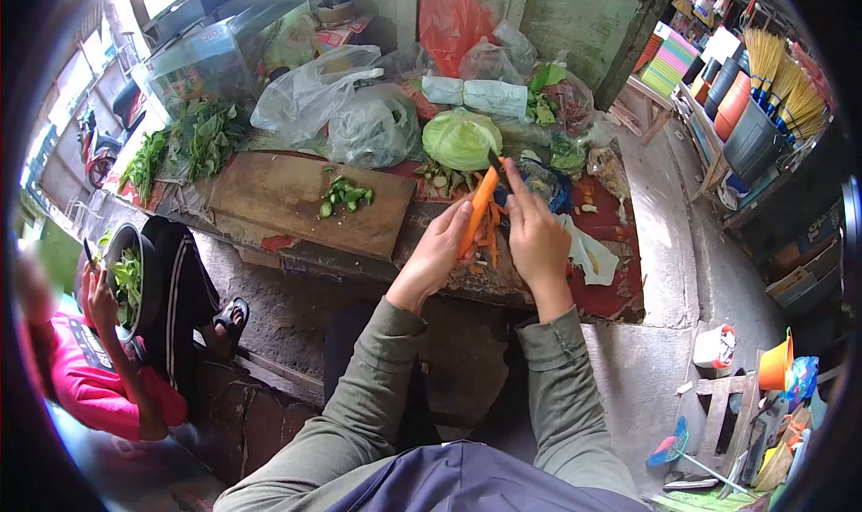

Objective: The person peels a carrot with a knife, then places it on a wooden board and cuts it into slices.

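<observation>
Over the table's front edge, my left hand (438,246) is closed around the lower part of a peeled-looking carrot (479,209), which tilts up and away. My right hand (536,241) is closed beside it, gripping a knife whose dark blade tip (494,160) shows at the carrot's far end; the handle is hidden by my fingers. Orange carrot peelings (493,243) lie below and between my hands. Just beyond the carrot sits a pale green cabbage (461,140). To the left, cut green vegetable pieces (345,196) rest on a wooden chopping board (278,198).
Clear plastic bags (373,126), a red bag (452,26) and leafy greens (205,140) crowd the table's back. At left, a person in a pink shirt (112,377) holds a knife above a bowl (144,283) of greens. Brooms (795,90) stand at right.
</observation>
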A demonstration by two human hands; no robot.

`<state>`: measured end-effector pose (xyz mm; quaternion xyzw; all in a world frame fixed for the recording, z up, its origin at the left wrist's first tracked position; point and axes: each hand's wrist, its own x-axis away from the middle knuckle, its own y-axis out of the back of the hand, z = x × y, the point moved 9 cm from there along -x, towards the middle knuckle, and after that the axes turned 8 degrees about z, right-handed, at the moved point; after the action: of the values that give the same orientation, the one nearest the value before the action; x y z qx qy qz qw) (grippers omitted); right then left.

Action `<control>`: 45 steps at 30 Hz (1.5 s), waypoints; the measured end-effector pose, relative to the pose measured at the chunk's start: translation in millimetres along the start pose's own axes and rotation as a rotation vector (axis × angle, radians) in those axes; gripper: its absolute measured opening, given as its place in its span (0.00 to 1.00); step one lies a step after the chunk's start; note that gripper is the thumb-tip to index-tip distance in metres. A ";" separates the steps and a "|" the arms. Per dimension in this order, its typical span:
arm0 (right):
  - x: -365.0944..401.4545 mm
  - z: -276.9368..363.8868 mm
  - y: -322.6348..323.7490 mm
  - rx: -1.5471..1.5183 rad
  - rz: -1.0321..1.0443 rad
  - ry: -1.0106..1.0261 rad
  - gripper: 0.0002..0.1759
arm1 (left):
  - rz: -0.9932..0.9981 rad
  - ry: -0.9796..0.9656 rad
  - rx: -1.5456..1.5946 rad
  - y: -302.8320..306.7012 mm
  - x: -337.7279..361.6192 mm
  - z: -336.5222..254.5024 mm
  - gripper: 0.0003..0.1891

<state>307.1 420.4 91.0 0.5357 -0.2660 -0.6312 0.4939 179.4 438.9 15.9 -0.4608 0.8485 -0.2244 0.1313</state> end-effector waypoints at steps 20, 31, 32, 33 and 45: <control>3.4 6.4 1.7 -0.081 -0.008 0.002 0.27 | -0.025 0.003 -0.009 -1.8 -1.5 -0.6 0.26; 0.0 -7.3 1.2 -0.175 -0.064 -0.047 0.20 | -0.001 -0.014 -0.153 -11.6 -0.2 -6.7 0.25; 0.1 -7.2 2.5 -0.222 -0.066 -0.063 0.20 | -0.001 -0.015 -0.152 -10.3 0.3 -7.4 0.25; 0.0 -7.8 3.3 -0.270 -0.069 -0.078 0.20 | -0.007 -0.015 -0.227 -7.3 1.1 -9.6 0.26; -0.8 -18.6 -4.7 -0.323 0.007 -0.116 0.18 | -0.012 -0.103 -0.487 -1.2 -2.5 -12.5 0.26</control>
<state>323.0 426.5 82.0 0.4109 -0.1911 -0.6938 0.5596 176.3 443.6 27.3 -0.4949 0.8670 0.0098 0.0582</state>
